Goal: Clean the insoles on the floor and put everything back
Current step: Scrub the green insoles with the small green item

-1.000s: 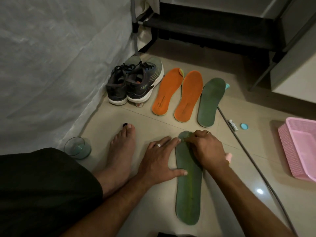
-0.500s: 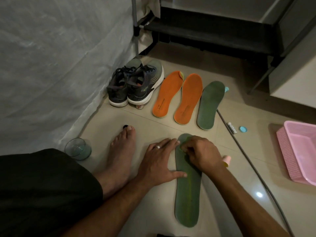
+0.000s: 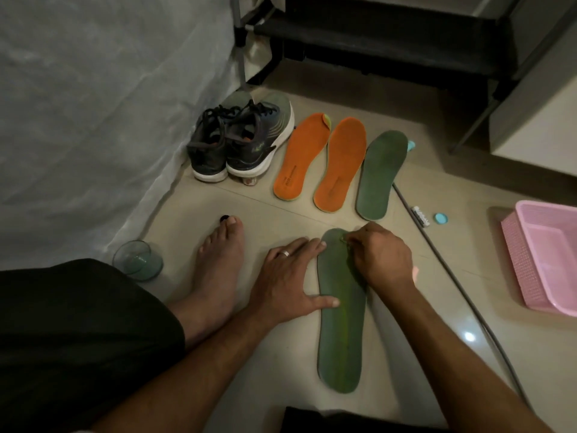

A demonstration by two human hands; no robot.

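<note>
The person is working on a flat dark green foam insole (image 3: 341, 323) lying on the tiled floor (image 3: 265, 214) near its front edge. The left hand (image 3: 288, 281) is pressing it, fingers spread straight. The right hand (image 3: 382, 259) is curling over the toe end, seemingly scrubbing; whatever it is gripping is hidden. Three more insoles are waiting by the grey lace-up sneakers (image 3: 240, 142); nothing is put back yet. Print on the two orange insoles (image 3: 321, 160) is unreadable.

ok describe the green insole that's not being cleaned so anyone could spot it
Start at the pair of shoes by the grey sheet. A row of three insoles runs right from them: two orange insoles, then the green insole at the far right end. Unlike the other green insole nearer the person, no hand touches it.
</note>
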